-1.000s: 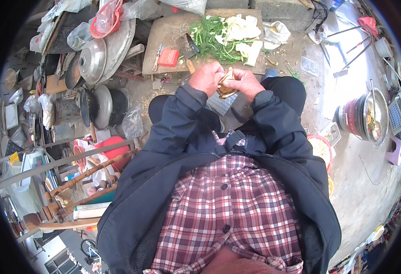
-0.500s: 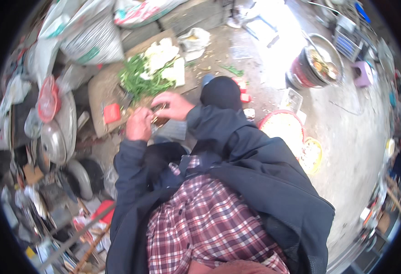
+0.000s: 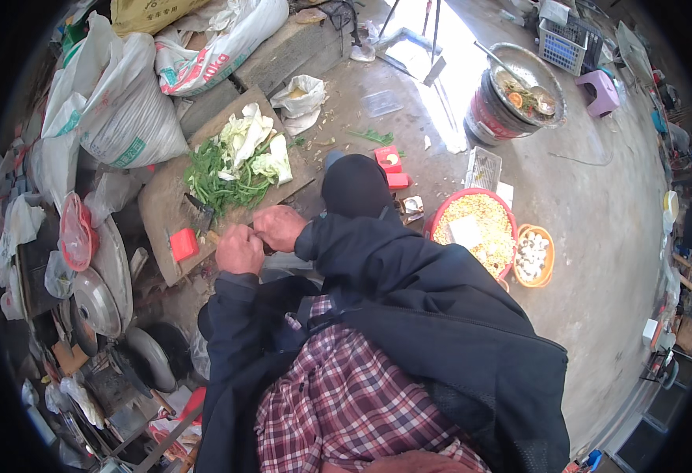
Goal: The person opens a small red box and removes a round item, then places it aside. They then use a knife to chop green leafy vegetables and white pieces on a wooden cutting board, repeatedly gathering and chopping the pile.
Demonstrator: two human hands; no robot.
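Observation:
My left hand (image 3: 239, 251) and my right hand (image 3: 280, 228) are close together at the near edge of a wooden board (image 3: 157, 197). Both have their fingers curled in. Whatever lies between them is dark, small and mostly hidden by the fingers. Just beyond them on the board is a heap of green leafy vegetables (image 3: 228, 173), with pale cabbage leaves (image 3: 247, 135) on top. A dark-bladed knife (image 3: 199, 206) lies at the left of the greens. Left of my hands sits a small red box (image 3: 184, 244).
A red basket of yellow kernels (image 3: 480, 225) and an orange basket of pale pieces (image 3: 532, 256) stand on the floor to my right. Farther off are a bucket stove (image 3: 492, 106) with a pan and a purple stool (image 3: 598, 91). White sacks (image 3: 129, 126) and pot lids (image 3: 96, 303) crowd the left.
My right hand has drawn in toward my left, and its fingers, spread before, are now curled. The whole view has shifted, bringing the scene lower and to the left.

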